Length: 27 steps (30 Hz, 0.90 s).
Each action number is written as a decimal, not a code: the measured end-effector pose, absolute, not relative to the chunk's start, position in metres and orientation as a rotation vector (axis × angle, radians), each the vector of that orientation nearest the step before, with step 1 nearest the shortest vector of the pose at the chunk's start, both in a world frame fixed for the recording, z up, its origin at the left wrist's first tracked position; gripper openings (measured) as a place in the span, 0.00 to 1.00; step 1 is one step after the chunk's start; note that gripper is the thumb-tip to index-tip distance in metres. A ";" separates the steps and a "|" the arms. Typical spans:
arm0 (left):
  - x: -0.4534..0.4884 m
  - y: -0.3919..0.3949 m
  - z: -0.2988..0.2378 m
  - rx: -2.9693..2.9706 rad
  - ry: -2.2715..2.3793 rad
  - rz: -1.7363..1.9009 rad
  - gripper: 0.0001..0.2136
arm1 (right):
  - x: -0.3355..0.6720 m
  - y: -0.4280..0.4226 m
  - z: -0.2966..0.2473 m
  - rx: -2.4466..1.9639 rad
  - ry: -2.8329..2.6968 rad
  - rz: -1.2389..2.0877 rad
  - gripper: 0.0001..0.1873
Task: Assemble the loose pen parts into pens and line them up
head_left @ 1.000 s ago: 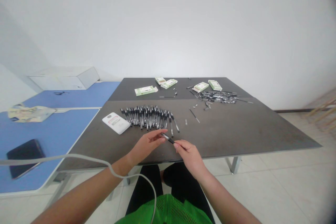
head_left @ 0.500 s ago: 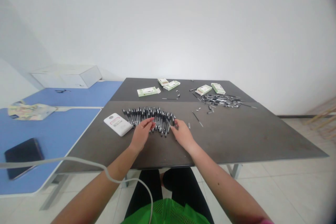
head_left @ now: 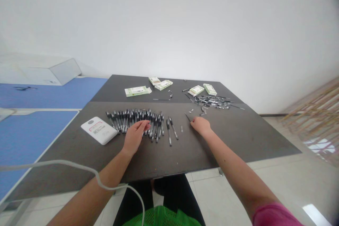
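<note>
A long row of black pens (head_left: 137, 119) lies side by side on the dark grey table (head_left: 238, 137). My left hand (head_left: 135, 135) rests flat on the row's near edge, fingers stretched out, holding nothing. My right hand (head_left: 201, 125) is out to the right of the row, fingers curled down over a thin black refill (head_left: 187, 117) on the table top. Two pens (head_left: 171, 129) lie a little apart at the row's right end. A small pen part (head_left: 181, 128) lies between them and my right hand.
A white power bank (head_left: 99, 130) lies left of the row. Green-and-white boxes (head_left: 137, 91) and a heap of loose pen parts (head_left: 214, 101) sit at the table's far side. A blue table (head_left: 39, 127) adjoins on the left. A grey cable (head_left: 66, 164) crosses my left forearm.
The pen held in both hands a second ago now lies at the row's right end. My right hand moved right to the thin refill; my left hand settled on the row. The camera turned right.
</note>
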<state>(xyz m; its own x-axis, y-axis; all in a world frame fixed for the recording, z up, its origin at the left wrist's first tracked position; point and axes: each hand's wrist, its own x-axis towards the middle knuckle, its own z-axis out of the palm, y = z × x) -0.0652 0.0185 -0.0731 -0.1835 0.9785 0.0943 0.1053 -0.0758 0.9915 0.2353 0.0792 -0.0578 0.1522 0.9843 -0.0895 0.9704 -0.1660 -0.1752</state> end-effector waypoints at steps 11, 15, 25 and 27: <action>-0.056 0.016 -0.054 1.321 1.370 1.228 0.17 | 0.199 0.061 -0.020 -1.926 -2.215 0.672 0.12; -0.027 0.009 -0.037 1.304 1.194 1.027 0.16 | 0.172 0.028 -0.006 -1.420 -2.276 1.059 0.10; -0.003 0.009 -0.045 0.789 0.940 1.234 0.11 | 0.203 0.022 -0.022 -1.255 -1.981 1.262 0.15; -0.007 0.015 -0.050 0.642 0.911 1.307 0.11 | 0.238 0.043 -0.033 -1.563 -1.951 0.865 0.15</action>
